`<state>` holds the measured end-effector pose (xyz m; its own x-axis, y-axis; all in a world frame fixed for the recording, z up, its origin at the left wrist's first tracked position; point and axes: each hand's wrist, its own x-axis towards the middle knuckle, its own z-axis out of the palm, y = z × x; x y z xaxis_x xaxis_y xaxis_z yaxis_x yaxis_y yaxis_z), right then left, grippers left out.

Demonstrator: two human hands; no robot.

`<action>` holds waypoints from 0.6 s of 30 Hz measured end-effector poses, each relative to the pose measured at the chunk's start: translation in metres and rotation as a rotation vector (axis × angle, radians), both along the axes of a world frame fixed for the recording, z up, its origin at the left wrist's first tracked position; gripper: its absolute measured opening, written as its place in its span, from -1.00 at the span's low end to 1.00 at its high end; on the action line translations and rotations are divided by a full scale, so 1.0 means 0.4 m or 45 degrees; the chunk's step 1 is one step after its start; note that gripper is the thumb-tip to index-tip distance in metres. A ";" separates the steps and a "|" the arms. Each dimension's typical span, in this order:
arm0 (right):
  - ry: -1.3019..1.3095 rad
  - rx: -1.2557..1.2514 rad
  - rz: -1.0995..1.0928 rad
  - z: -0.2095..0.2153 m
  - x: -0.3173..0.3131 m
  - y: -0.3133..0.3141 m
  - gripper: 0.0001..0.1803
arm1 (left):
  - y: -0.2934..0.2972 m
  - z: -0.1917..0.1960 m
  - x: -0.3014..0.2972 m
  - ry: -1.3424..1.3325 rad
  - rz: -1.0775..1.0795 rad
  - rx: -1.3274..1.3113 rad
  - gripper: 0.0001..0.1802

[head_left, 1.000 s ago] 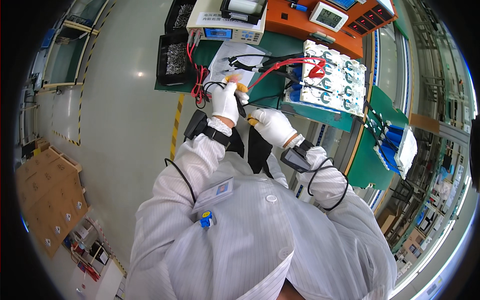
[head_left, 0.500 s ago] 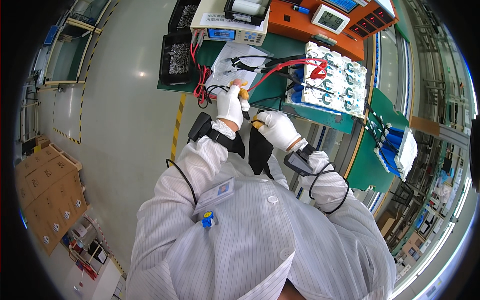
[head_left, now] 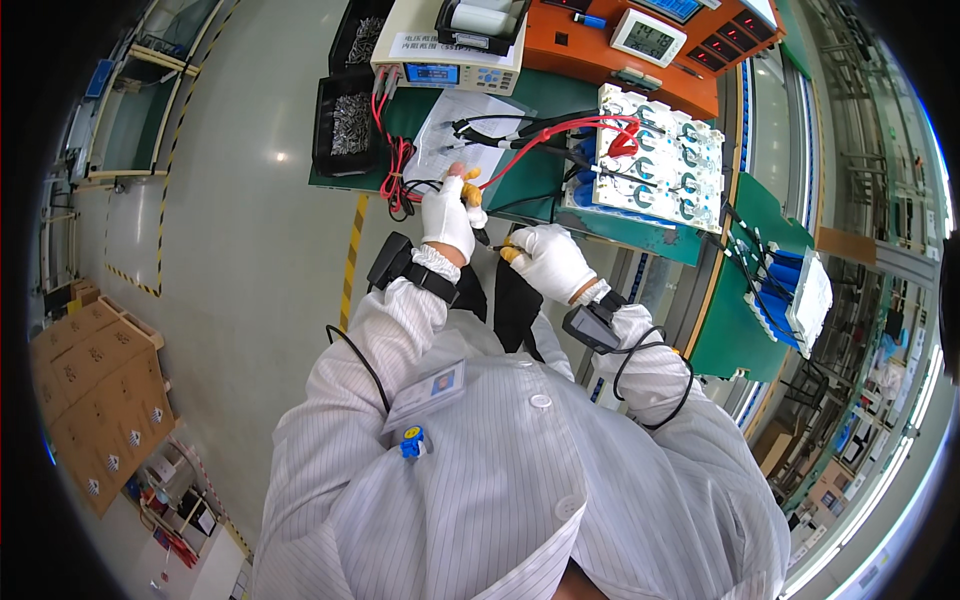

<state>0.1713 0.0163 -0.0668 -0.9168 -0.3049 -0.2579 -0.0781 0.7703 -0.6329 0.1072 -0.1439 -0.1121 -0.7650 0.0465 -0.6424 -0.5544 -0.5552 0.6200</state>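
At the bench's front edge, my left hand (head_left: 450, 215), in a white glove with bare or yellow-covered fingertips, is closed around a black cable end (head_left: 482, 237) that pokes out below the fingers. My right hand (head_left: 548, 260), gloved alike, pinches close to that end; a small dark tip shows at its fingers, but its kind is unclear. Red test leads (head_left: 397, 165) hang beside my left hand. Behind it lies a printed sheet (head_left: 440, 135) with black cable ends across it. A battery pack with a white cell holder (head_left: 665, 165) and blue cells stands to the right.
On the green bench (head_left: 560, 92) are a bench meter (head_left: 480, 75), two black bins of screws (head_left: 350, 130), and an orange device (head_left: 560, 45) with a small digital clock (head_left: 648, 38). Another blue-celled pack (head_left: 795, 290) sits right. Cardboard boxes (head_left: 100, 380) stand lower left.
The view has shifted slightly, so the bench sits a little further left and up. Both hands keep their grip; the gap between the black cable end and my right fingertips shows more plainly.
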 end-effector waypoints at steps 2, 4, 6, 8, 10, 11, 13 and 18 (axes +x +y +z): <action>0.029 0.004 0.021 0.000 0.000 0.003 -0.78 | 0.000 0.000 -0.001 0.000 0.001 -0.004 -0.71; 0.030 0.013 0.026 -0.003 0.001 0.005 -0.78 | 0.001 -0.006 -0.002 -0.014 0.025 0.006 -0.69; 0.029 0.021 0.031 -0.003 0.000 0.006 -0.79 | 0.005 -0.010 -0.004 -0.013 0.062 0.005 -0.70; 0.010 0.033 0.032 -0.001 0.000 0.006 -0.80 | 0.007 -0.013 -0.005 -0.014 0.098 0.004 -0.57; 0.012 0.050 0.032 -0.009 0.002 0.010 -0.80 | 0.010 -0.011 -0.006 -0.047 0.115 -0.006 -0.57; 0.013 0.066 0.035 -0.012 0.003 0.012 -0.80 | 0.010 -0.010 -0.007 -0.046 0.112 -0.007 -0.57; 0.001 0.063 0.035 -0.011 0.003 0.012 -0.80 | 0.010 -0.006 -0.007 -0.073 0.135 0.015 -0.56; 0.005 0.063 0.045 -0.014 0.004 0.014 -0.81 | 0.006 -0.009 -0.012 -0.120 0.096 -0.007 -0.74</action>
<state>0.1727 0.0218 -0.0723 -0.9066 -0.3240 -0.2703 -0.1080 0.7975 -0.5936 0.1023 -0.1414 -0.1158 -0.7024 -0.0130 -0.7116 -0.5669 -0.5943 0.5704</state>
